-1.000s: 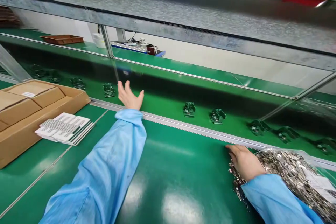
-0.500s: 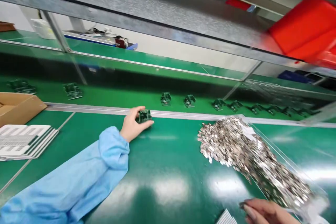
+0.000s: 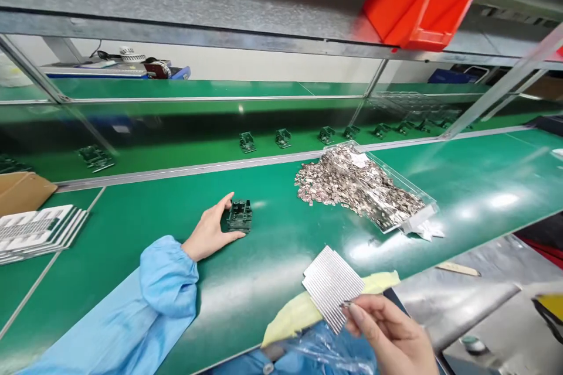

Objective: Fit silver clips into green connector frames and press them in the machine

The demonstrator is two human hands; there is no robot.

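My left hand, in a blue sleeve, grips a small green circuit board assembly between thumb and fingers, low over the green bench. At the lower right my right hand pinches a small metal piece between thumb and forefinger; its exact shape is too small to make out. Directly behind those fingertips lies a silver ridged metal block, partly covered by them. Farther back, a heap of small shiny metal pieces spills from a clear tray onto the bench.
Several circuit board assemblies stand in a row on the green strip behind the metal rail. White panels are stacked at left beside a cardboard box. A red bin sits on the overhead shelf. Yellow material lies at the bench's front edge.
The view has swung right and down. My left hand has brought the circuit board assembly from near the rail toward me. My right hand now shows fully, beside the ridged block.
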